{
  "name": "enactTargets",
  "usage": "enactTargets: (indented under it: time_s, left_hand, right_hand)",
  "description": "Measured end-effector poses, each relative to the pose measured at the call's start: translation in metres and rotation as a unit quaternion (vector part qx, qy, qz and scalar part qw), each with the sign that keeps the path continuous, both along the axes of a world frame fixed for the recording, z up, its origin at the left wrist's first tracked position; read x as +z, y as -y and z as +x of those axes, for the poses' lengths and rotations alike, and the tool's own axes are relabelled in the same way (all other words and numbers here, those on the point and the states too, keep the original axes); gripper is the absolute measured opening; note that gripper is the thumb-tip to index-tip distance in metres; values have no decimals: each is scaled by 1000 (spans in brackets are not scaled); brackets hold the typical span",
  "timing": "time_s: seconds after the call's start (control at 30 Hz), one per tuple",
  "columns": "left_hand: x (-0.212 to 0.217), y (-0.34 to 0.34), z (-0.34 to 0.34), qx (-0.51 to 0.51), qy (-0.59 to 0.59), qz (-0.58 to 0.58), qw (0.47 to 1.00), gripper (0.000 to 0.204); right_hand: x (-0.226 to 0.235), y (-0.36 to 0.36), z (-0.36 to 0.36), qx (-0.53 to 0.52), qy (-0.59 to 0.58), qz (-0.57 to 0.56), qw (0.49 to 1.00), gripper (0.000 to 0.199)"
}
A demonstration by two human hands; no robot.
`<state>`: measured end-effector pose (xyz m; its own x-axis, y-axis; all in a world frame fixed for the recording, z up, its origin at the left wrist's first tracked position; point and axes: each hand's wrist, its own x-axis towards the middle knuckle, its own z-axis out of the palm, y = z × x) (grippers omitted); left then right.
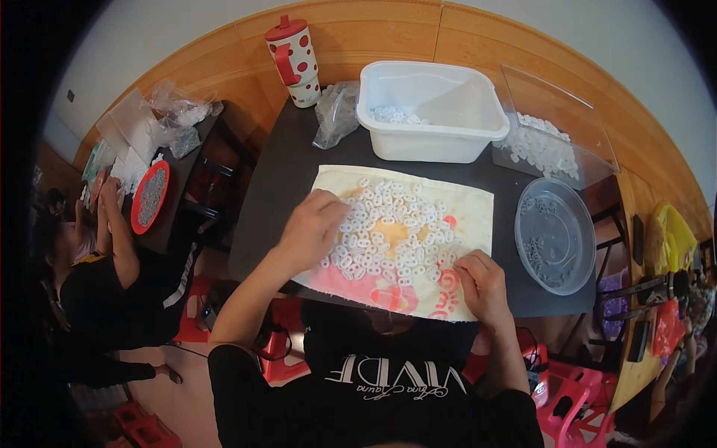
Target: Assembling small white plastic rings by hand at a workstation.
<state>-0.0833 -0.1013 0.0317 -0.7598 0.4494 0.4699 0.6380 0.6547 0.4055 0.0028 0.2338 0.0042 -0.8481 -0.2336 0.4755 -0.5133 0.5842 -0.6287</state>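
Lying scattered between left hand [310, 230] and right hand [484, 285], both grips unclear, are small white two-holed ovals [366, 216].

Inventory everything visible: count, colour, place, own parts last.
Table: one, dark, centre
Cloth: one, cream-pink, on table
Pieces: many, white, on cloth, in basin
Basin: one, white, table's back
Box: one, clear, beside basin
Tray: one, clear, table's right
Parts: many, dark, in tray
Tumbler: one, cream-red, back left
Plastic bag: one, clear, beside tumbler
Bowl: one, red, left table
Yellow bag: one, yellow, right
Stools: several, red, floor
Co-workers: several, mixed clothing, sides
Shirt: one, black, bottom
Left hand: one, bare, by pieces
Right hand: one, bare, at cloth's edge
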Motion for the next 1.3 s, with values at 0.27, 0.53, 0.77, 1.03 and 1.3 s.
enactTargets:
  time_s: [0.27,0.53,0.77,1.03,1.3]
  left_hand:
    - [-6,-26,-7,-114,44,17,992,19]
    - [10,-16,22,-187,93,-15,978,31]
    - [-4,-28,14,-197,30,-73,977,31]
    - [2,-71,22,-206,-11,-45,977,18]
    - [-9,-77,24,-170,23,-61,983,11]
  right_hand:
    - [1,2,1,-2,-2,-3,1000,9]
    - [3,2,1,-7,-4,8,1000,10]
    - [4,3,1,-5,4,9,1000,9]
    - [4,1,2,-6,5,13,1000,9]
    - [3,1,1,1,-8,22,1000,10]
